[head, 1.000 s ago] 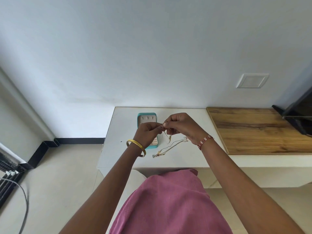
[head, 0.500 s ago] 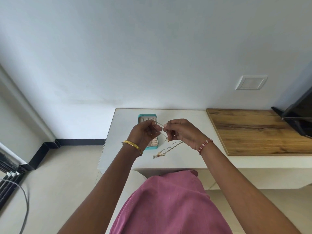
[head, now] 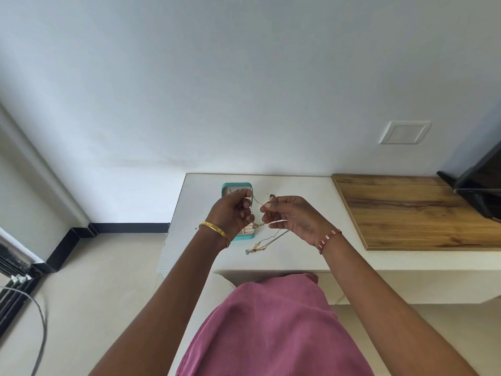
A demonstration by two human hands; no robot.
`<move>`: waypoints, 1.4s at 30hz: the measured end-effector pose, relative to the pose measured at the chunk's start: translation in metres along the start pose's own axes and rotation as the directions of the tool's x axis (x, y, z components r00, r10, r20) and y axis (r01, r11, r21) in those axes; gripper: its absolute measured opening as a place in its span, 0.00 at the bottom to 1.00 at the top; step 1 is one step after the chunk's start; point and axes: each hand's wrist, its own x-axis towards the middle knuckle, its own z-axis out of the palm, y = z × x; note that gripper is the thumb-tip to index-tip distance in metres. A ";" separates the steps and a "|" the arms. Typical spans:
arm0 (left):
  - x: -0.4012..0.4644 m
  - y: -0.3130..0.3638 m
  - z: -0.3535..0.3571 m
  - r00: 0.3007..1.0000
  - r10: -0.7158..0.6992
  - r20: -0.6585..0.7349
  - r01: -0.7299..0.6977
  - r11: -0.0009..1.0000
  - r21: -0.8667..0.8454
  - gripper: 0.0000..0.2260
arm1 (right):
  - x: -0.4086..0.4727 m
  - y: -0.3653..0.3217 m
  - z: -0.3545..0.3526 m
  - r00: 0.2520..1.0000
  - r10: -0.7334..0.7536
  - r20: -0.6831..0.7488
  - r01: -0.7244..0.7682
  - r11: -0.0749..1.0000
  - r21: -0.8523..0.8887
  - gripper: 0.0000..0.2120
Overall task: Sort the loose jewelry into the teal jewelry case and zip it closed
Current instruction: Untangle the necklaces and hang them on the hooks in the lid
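Nearest, on the white table (head: pixel 298 256) just this side of the case (head: pixel 245 238), a small heap of loose chains (head: pixel 264 244) with pendants lies untouched, its strands running toward the right wrist. Above it, level with the case's near half, both hands work one fine chain (head: pixel 258 201): the left hand (head: pixel 230 215), fingers curled, pinches one end over the case, and the right hand (head: pixel 294 217), just right of the case, pinches the other between thumb and forefinger, other fingers loosely bent. A gold pendant (head: pixel 255 226) hangs below them, just off the case's right edge. The case lies open, its lid (head: pixel 238 187) folded away toward the wall; which compartments are filled cannot be told. The step looks like straightening or untangling this chain before stowing it. It should go best with light tension, the pendant kept clear of the heap so nothing snags, then lowered pendant first into a free compartment, feeding the chain in slowly so it coils rather than knots. Beyond the case a small dark piece (head: pixel 272 196) waits.
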 end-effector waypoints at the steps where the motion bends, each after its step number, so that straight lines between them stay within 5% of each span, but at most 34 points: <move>1: 0.000 -0.001 0.000 1.000 -0.004 0.009 0.004 0.999 0.032 0.10 | 0.000 0.000 0.000 1.000 0.004 0.012 -0.004 1.000 -0.017 0.10; 8: 0.003 -0.006 -0.001 0.997 -0.038 0.063 0.024 0.978 0.209 0.11 | 0.006 0.000 0.004 0.999 -0.038 0.018 0.041 0.983 -0.179 0.04; 23: 0.009 -0.022 -0.019 0.998 -0.055 0.037 0.042 0.955 0.292 0.11 | 0.016 0.006 0.004 0.998 -0.058 -0.016 0.059 0.996 0.067 0.13; 29: 0.020 -0.027 -0.030 0.999 0.014 -0.046 0.004 0.928 0.372 0.13 | 0.026 0.013 0.003 0.991 -0.085 -0.102 0.078 0.994 -0.071 0.05; 42: 0.086 -0.039 -0.051 0.952 0.231 -0.203 -0.064 0.794 0.604 0.07 | 0.088 0.040 0.007 0.943 -0.104 -0.315 0.076 0.992 -0.101 0.05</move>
